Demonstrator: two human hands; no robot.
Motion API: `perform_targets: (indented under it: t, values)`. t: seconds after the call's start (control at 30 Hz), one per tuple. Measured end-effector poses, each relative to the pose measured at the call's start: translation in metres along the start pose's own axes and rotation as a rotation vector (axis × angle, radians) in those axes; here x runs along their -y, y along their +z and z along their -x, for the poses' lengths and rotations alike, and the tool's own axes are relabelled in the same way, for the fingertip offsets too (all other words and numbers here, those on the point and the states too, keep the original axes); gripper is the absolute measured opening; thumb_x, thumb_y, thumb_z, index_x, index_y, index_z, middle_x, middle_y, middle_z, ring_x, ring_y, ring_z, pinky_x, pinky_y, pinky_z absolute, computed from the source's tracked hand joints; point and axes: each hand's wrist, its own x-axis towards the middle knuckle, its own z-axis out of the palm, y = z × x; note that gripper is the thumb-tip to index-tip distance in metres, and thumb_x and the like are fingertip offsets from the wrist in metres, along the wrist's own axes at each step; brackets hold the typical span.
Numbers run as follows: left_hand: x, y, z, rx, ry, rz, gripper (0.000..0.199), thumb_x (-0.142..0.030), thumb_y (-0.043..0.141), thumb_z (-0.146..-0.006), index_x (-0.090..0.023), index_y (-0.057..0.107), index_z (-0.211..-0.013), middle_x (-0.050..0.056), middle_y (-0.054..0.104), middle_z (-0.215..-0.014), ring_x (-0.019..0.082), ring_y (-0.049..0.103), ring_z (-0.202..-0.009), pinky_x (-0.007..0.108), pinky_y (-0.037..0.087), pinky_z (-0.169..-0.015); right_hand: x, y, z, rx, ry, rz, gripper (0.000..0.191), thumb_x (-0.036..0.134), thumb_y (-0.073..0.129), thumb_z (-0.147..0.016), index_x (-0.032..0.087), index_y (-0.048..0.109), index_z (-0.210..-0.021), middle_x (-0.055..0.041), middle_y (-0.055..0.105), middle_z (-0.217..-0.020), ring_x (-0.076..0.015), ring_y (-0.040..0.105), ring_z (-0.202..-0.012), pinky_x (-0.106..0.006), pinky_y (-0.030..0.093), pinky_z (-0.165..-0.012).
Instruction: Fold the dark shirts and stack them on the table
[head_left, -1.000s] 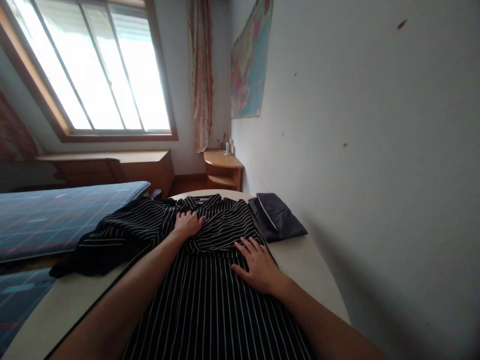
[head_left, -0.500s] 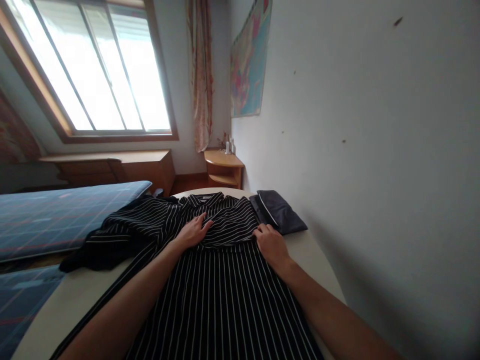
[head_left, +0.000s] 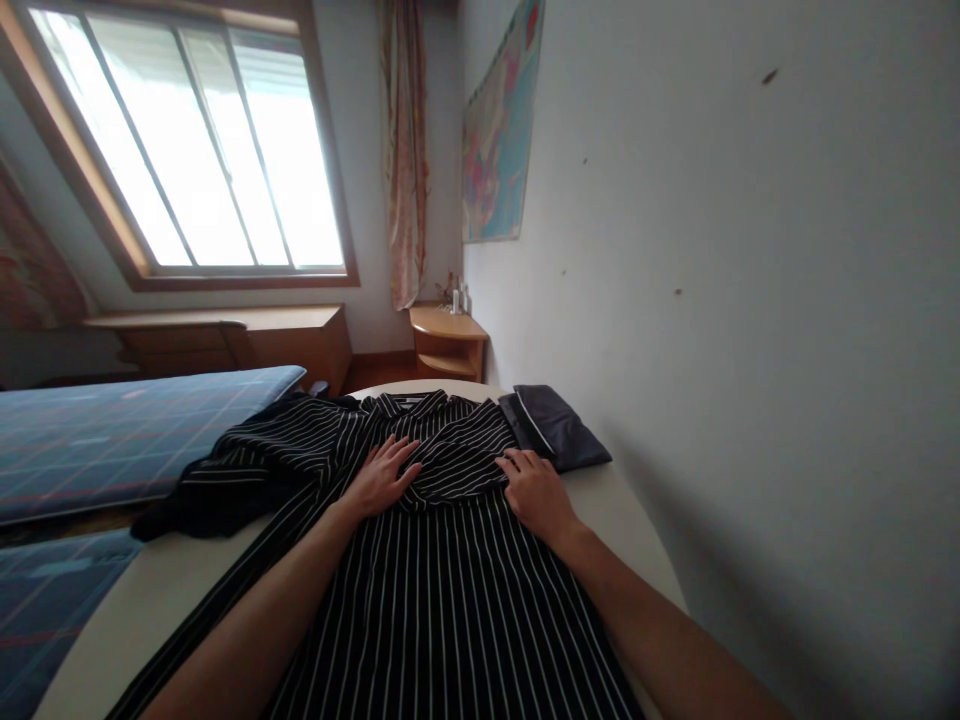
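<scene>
A black shirt with thin white stripes [head_left: 465, 590] lies spread on a pale round table [head_left: 630, 520], its collar at the far side. One sleeve is folded across the upper part, and the other side spreads to the left over dark cloth. My left hand [head_left: 381, 477] rests flat on the chest area with its fingers spread. At the right edge of the folded sleeve, my right hand [head_left: 536, 490] has its fingers bent down on the fabric. Just beyond it lies a folded dark grey item [head_left: 562, 425].
A blue plaid mattress [head_left: 135, 430] is at the left, against the table. Behind stand a wooden desk [head_left: 300, 335] and a small corner shelf [head_left: 450, 322] with small items. The white wall [head_left: 675, 350] runs close along the right side.
My left hand has spread its fingers flatter on the shirt and shifted slightly. My right hand has moved a little to the left along the edge of the folded fabric.
</scene>
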Motion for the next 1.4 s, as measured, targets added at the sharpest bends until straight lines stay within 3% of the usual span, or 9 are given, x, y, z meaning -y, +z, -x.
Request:
perform_targets:
  t: [0.13,0.27,0.4,0.7,0.93,1.03,1.2,1.3,1.4]
  values:
    - [-0.002,-0.002,0.002,0.023,0.094,0.013,0.055,-0.055,0.037,-0.1,-0.026,0.048,-0.145,0.007,0.045,-0.152,0.028,0.034,-0.144,0.05,0.025,-0.119,0.011,-0.001,-0.001,0.052,0.072,0.02,0.033,0.032,0.04,-0.1,0.017,0.068,-0.109,-0.0135,0.069,-0.108,-0.0269,0.058,-0.103,-0.039,0.04,-0.088]
    - [-0.004,-0.001,0.002,0.045,0.099,0.008,0.056,-0.059,0.036,-0.099,-0.027,0.051,-0.143,0.006,0.045,-0.153,0.03,0.033,-0.144,0.053,0.025,-0.119,0.017,-0.002,-0.028,0.095,0.125,0.088,0.04,0.035,0.038,-0.101,0.012,0.07,-0.097,-0.0171,0.071,-0.096,-0.0284,0.062,-0.095,-0.041,0.039,-0.086]
    - [-0.004,-0.001,0.001,0.041,0.094,0.018,0.054,-0.056,0.036,-0.1,-0.026,0.051,-0.143,0.006,0.046,-0.152,0.03,0.034,-0.144,0.053,0.025,-0.118,0.026,0.009,-0.074,0.089,0.06,0.053,0.033,0.033,0.042,-0.099,0.013,0.067,-0.108,-0.0172,0.069,-0.108,-0.0273,0.061,-0.102,-0.038,0.042,-0.086]
    - [0.0,-0.002,-0.004,0.045,0.078,0.04,0.051,-0.054,0.036,-0.101,-0.027,0.052,-0.141,0.005,0.045,-0.153,0.029,0.031,-0.146,0.053,0.026,-0.119,0.065,0.056,-0.181,0.109,0.014,-0.171,0.042,0.038,0.04,-0.1,0.01,0.06,-0.124,-0.0162,0.063,-0.127,-0.0269,0.052,-0.118,-0.036,0.039,-0.1]
    - [0.003,-0.004,-0.012,0.049,0.058,0.065,0.048,-0.049,0.034,-0.102,-0.026,0.056,-0.138,0.005,0.047,-0.151,0.029,0.031,-0.146,0.054,0.027,-0.118,0.1,0.086,-0.238,0.147,0.21,-0.214,0.061,0.052,0.031,-0.099,0.006,0.058,-0.128,-0.0229,0.061,-0.129,-0.0364,0.042,-0.13,-0.055,0.025,-0.11]
    - [0.005,-0.004,-0.017,0.023,0.059,0.069,0.044,-0.044,0.037,-0.102,-0.025,0.058,-0.136,0.005,0.05,-0.149,0.029,0.035,-0.144,0.054,0.03,-0.117,0.108,0.101,-0.253,0.224,0.235,-0.269,0.063,0.053,0.026,-0.099,0.01,0.053,-0.136,-0.0207,0.053,-0.142,-0.0373,0.034,-0.138,-0.062,0.017,-0.112]
    - [0.006,-0.006,-0.024,-0.093,0.034,0.035,0.036,-0.03,0.042,-0.099,-0.024,0.065,-0.126,0.004,0.062,-0.136,0.024,0.054,-0.13,0.047,0.037,-0.115,0.103,0.124,-0.266,0.329,0.114,-0.388,0.064,0.053,0.024,-0.099,0.021,0.032,-0.154,-0.0036,0.021,-0.164,-0.0326,0.012,-0.15,-0.061,0.005,-0.117]
    - [0.008,-0.003,-0.025,-0.091,0.002,0.021,0.039,-0.032,0.045,-0.097,-0.023,0.062,-0.131,0.005,0.058,-0.141,0.026,0.049,-0.134,0.048,0.037,-0.115,0.093,0.129,-0.269,0.34,0.062,-0.417,0.063,0.056,0.027,-0.098,0.026,0.032,-0.154,0.0002,0.02,-0.164,-0.0322,0.011,-0.15,-0.057,0.004,-0.119]
    - [0.009,0.001,-0.023,-0.073,-0.007,0.016,0.041,-0.035,0.046,-0.097,-0.025,0.058,-0.136,0.005,0.053,-0.146,0.026,0.043,-0.14,0.049,0.034,-0.116,0.082,0.126,-0.269,0.263,0.031,-0.449,0.059,0.053,0.028,-0.1,0.026,0.036,-0.151,-0.0023,0.026,-0.162,-0.027,0.021,-0.149,-0.048,0.014,-0.119]
